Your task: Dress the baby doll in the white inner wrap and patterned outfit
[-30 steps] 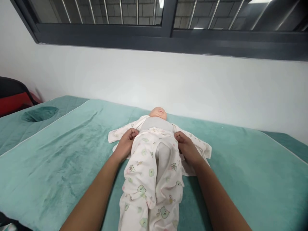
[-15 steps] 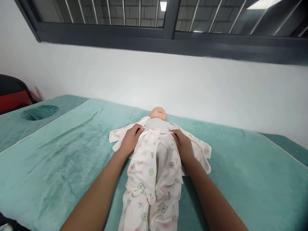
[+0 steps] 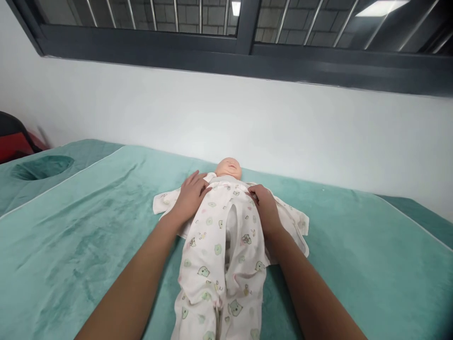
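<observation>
A doll (image 3: 228,167) lies on its back, its head toward the wall. It wears white printed baby trousers (image 3: 208,236) with a split at the crotch, their waistband high on the chest. Beneath it spreads a white baby jacket (image 3: 293,219), sleeves out to both sides. My left hand (image 3: 191,196) rests at the left edge of the waistband, fingers stretched out and thumb against the cloth. On the opposite side, my right hand (image 3: 265,205) has its fingers curled on the waistband. The doll's arms are hidden.
A green padded bed (image 3: 106,226) carries the doll and has a round hole (image 3: 44,167) at the far left. Behind it stands a white wall (image 3: 170,113) below a barred window (image 3: 244,45). A red and black object (image 3: 14,141) is at the left edge.
The trousers' waistband has moved up toward the doll's head and covers more of the grey-white chest. My left hand's fingers have straightened; my right hand stays curled at the waistband.
</observation>
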### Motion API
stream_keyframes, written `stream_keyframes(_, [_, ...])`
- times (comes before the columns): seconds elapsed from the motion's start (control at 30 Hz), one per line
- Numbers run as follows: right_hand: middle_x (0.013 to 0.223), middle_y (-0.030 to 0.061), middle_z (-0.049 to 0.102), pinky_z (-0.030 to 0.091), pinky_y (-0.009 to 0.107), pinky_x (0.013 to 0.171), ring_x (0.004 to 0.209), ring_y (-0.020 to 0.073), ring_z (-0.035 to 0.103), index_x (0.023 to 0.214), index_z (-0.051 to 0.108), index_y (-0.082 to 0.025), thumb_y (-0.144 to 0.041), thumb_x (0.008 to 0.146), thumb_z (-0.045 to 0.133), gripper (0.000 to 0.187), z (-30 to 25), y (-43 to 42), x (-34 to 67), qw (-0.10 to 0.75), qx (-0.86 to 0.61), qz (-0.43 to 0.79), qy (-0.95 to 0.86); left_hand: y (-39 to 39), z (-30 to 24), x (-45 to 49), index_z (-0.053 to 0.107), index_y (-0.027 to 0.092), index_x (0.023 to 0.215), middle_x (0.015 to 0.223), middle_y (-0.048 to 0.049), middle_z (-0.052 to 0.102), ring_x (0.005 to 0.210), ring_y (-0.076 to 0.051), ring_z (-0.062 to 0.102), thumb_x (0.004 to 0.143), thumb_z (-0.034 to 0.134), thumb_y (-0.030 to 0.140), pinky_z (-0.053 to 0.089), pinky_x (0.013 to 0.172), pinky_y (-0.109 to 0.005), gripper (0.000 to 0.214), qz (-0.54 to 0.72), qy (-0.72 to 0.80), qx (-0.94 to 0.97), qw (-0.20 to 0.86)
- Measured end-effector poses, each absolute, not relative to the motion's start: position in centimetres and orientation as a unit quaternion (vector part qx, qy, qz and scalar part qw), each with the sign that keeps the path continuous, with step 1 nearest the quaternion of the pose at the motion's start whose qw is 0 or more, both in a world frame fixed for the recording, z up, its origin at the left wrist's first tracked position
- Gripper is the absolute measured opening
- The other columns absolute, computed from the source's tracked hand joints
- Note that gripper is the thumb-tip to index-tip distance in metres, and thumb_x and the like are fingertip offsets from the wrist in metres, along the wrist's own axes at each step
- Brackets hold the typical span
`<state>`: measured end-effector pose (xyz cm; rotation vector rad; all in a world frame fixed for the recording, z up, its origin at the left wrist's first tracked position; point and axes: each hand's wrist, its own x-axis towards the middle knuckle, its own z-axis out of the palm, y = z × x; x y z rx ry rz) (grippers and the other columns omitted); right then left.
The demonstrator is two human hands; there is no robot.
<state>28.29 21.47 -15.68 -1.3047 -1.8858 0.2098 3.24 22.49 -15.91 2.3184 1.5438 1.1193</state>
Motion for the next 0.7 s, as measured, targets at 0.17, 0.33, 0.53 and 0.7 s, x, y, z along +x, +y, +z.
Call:
stream_keyframes(0.17, [0.130,0.0100,0.059,0.034,0.043,0.101,0.119,0.0265,0.051,0.089,0.056,-0.022,-0.036,0.097,0.037,0.025,-15.2,22.2,28.6,0.339,-0.461,0.053,-0.819,22.7,-14.7,2.6,0.052,0.021,0.078,0.096,-0.0024,0.064,0.088,-0.019,0.058,0.094,0.038,0.035,0.044,0.078,-0.031,0.026,0.308,0.504,0.789,0.172])
stream_keyframes(0.33, [0.079,0.0043,0.066,0.039,0.032,0.065,0.072,0.0229,0.057,0.095,0.055,-0.024,-0.044,0.094,0.036,0.028,-15.4,23.9,28.4,0.318,-0.585,0.128,-0.735,23.4,-15.3,3.8,0.052,0.022,0.083,0.078,-0.0025,0.063,0.073,-0.020,0.057,0.095,0.036,0.038,0.038,0.065,-0.029,0.026,0.338,0.627,0.691,0.124])
stream_keyframes(0.53, [0.076,0.0007,0.063,0.038,0.031,0.064,0.070,0.0209,0.055,0.083,0.051,-0.026,-0.045,0.089,0.042,0.022,-15.8,25.1,27.8,0.344,-0.633,0.138,-0.680,24.0,-16.5,4.3,0.056,0.023,0.098,0.092,-0.0055,0.069,0.086,-0.025,0.062,0.094,0.044,0.035,0.042,0.072,-0.032,0.018,0.345,0.652,0.670,0.084])
stream_keyframes(0.7, [0.110,0.0047,0.068,0.044,0.039,0.087,0.101,0.0245,0.061,0.105,0.056,-0.026,-0.039,0.089,0.045,0.023,-16.9,23.3,27.9,0.430,-0.574,0.165,-0.677,23.4,-17.5,3.9,0.056,0.020,0.116,0.112,-0.0093,0.067,0.104,-0.027,0.060,0.092,0.042,0.019,0.044,0.089,-0.040,0.027,0.378,0.604,0.701,0.039])
